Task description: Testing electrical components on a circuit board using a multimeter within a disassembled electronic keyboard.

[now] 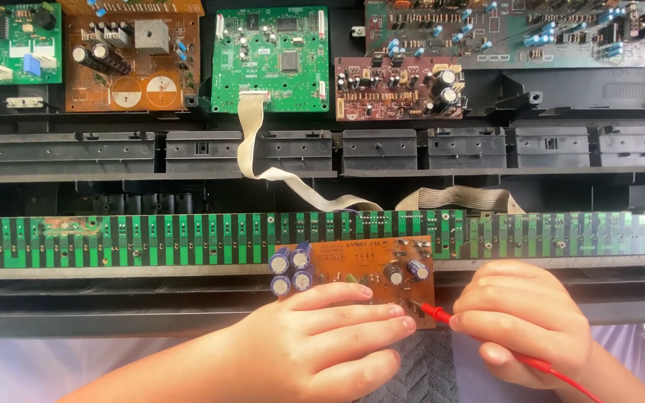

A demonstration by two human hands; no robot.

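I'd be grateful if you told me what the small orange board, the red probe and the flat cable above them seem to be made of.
The small orange board looks like matte laminate, judging by its flat, dull brown-orange face; its blue capacitors have shiny, probably metal, tops. The red probe in the right hand looks like smooth moulded plastic, with a glossy red lead. The flat cable looks like soft beige plastic ribbon, since it bends and twists.

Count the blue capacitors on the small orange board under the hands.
5. Four blue capacitors sit in a cluster at the orange board's left end; one is near its right end. The left hand may hide more.
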